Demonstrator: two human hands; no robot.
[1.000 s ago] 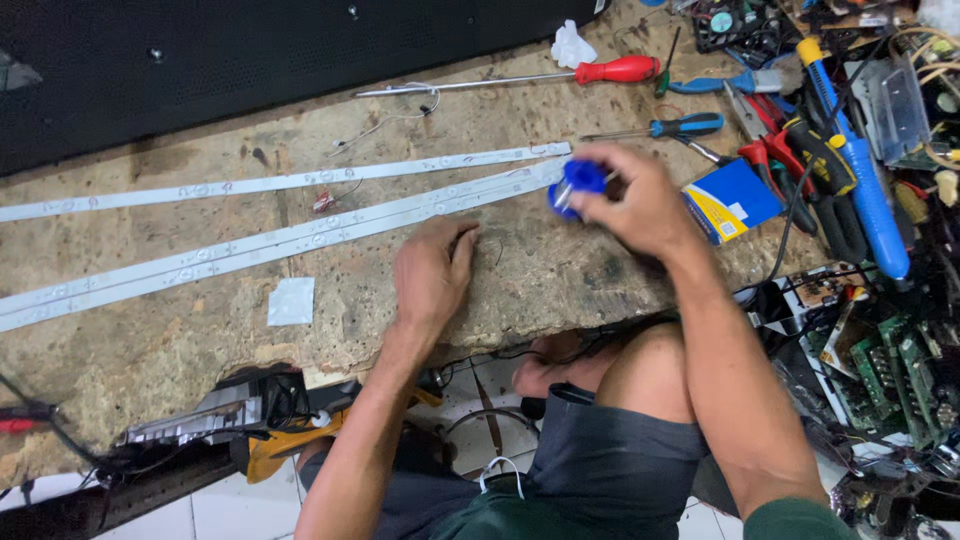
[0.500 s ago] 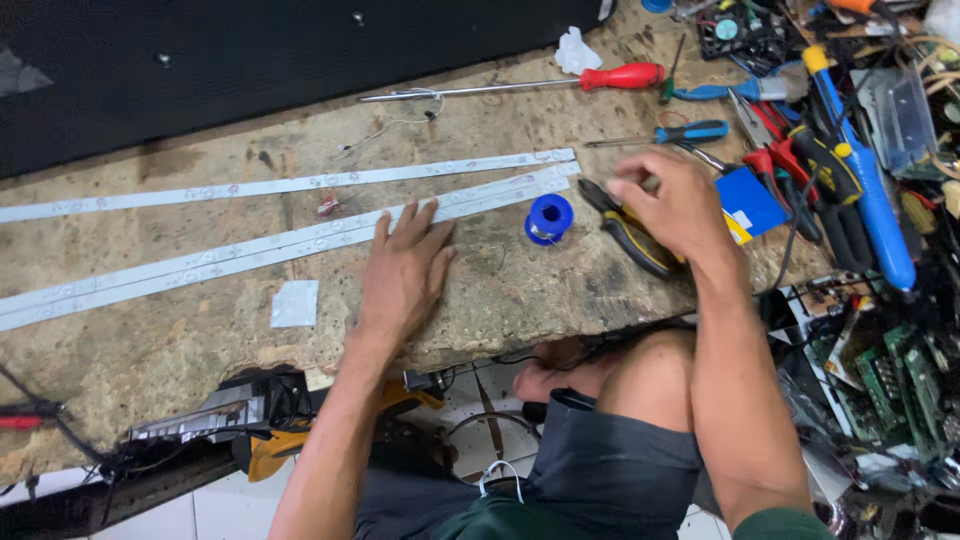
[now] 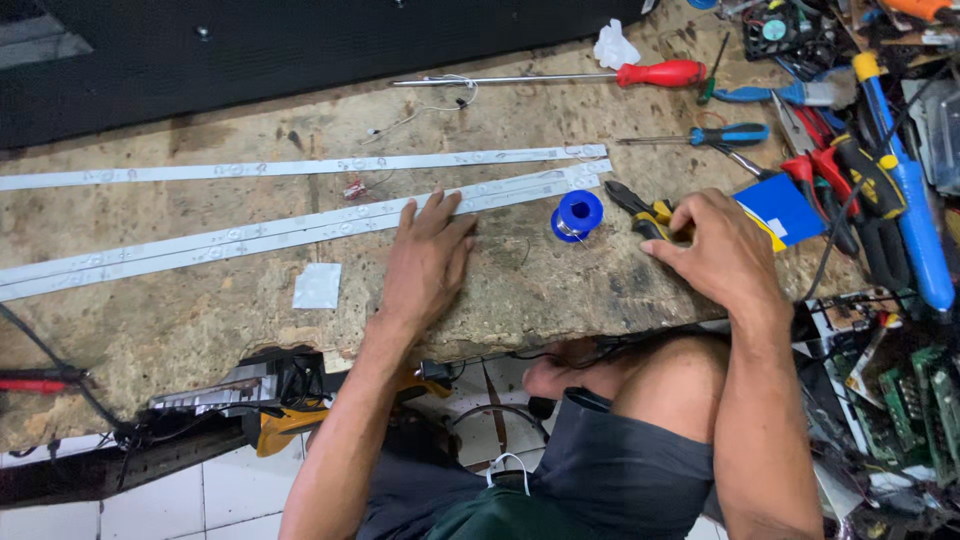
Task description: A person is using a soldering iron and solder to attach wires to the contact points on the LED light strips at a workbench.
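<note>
Moved: right hand (image 3: 722, 250) now grips yellow-handled black pliers (image 3: 640, 207), beside the blue solder spool (image 3: 577, 215).
Left hand (image 3: 428, 258): fingers spread flat, empty, steadying long white LED strips (image 3: 300, 225).

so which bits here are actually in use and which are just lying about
In use:
left hand flat on the white strips
right hand on the yellow-handled pliers
blue spool between the hands

Lying about:
red screwdriver
blue screwdriver
white paper square
</note>
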